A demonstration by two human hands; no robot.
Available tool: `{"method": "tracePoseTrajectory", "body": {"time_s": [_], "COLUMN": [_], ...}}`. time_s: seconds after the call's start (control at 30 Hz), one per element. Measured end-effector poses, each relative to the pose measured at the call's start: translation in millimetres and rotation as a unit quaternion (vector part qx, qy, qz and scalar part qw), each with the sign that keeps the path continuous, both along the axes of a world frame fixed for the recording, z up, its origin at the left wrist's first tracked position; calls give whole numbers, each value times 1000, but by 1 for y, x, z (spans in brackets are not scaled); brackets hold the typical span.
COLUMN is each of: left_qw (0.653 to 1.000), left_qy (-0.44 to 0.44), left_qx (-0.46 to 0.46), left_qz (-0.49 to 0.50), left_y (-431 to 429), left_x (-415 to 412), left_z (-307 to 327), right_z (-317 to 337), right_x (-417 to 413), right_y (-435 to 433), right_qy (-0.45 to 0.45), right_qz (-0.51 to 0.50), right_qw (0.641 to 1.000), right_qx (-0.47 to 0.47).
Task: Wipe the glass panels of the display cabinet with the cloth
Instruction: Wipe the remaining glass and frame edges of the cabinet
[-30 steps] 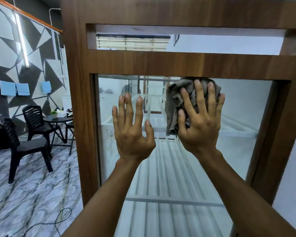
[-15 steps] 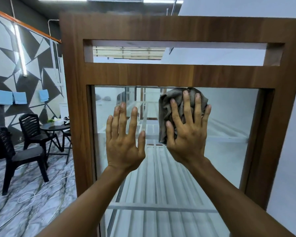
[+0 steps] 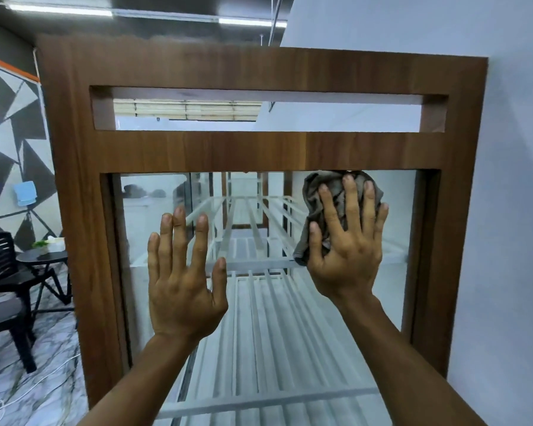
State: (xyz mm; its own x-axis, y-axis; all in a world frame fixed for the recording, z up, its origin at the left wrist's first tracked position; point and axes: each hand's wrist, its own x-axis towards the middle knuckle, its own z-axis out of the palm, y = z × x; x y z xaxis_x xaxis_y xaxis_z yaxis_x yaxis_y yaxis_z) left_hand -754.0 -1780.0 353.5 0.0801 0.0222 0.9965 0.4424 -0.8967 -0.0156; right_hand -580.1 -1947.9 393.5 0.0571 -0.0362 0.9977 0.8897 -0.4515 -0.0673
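Observation:
A tall display cabinet with a brown wooden frame [image 3: 83,179] fills the view. Its glass panel [image 3: 154,210] shows white slatted shelves inside. My right hand [image 3: 348,241] presses a crumpled grey cloth [image 3: 316,192] flat against the glass near the panel's top right, just under the frame's crossbar, fingers straight and spread. My left hand [image 3: 182,278] lies flat on the glass at centre left, fingers straight, holding nothing.
A white wall [image 3: 517,210] stands close on the right of the cabinet. At the left are black plastic chairs [image 3: 0,290], a small round black table [image 3: 43,259] and white cables [image 3: 28,392] on the marble floor.
My right hand has slid the cloth to the right and up along the glass toward the top right corner. The left hand stays flat on the glass. The view has tilted upward.

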Motion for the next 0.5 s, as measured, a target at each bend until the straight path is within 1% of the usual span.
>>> {"method": "tracePoseTrajectory", "body": {"time_s": [0.1, 0.13, 0.17, 0.2, 0.27, 0.3, 0.37, 0.5], "left_qw": [1000, 1000, 1000, 1000, 1000, 1000, 1000, 1000], "left_qy": [-2, -2, -1, 0, 4, 8, 7, -2], "left_qx": [2, 2, 2, 2, 3, 3, 6, 6], "left_qz": [3, 6, 8, 8, 5, 4, 0, -10], "left_y": [0, 0, -1, -2, -2, -1, 1, 1], "left_x": [1, 1, 1, 0, -1, -1, -2, 0], "left_z": [-1, -1, 0, 0, 0, 0, -1, -2], "right_z": [2, 3, 2, 1, -2, -1, 3, 12], "right_x": [-21, -33, -46, -56, -68, -68, -57, -13], "right_y": [14, 23, 33, 42, 54, 54, 47, 7], "right_qy": [75, 84, 65, 20, -79, -108, -125, -86], "right_qz": [14, 22, 33, 44, 58, 56, 38, 9], "right_qw": [995, 994, 997, 999, 988, 982, 979, 991], "right_qx": [59, 60, 34, -13, -118, -147, -154, -106]}}
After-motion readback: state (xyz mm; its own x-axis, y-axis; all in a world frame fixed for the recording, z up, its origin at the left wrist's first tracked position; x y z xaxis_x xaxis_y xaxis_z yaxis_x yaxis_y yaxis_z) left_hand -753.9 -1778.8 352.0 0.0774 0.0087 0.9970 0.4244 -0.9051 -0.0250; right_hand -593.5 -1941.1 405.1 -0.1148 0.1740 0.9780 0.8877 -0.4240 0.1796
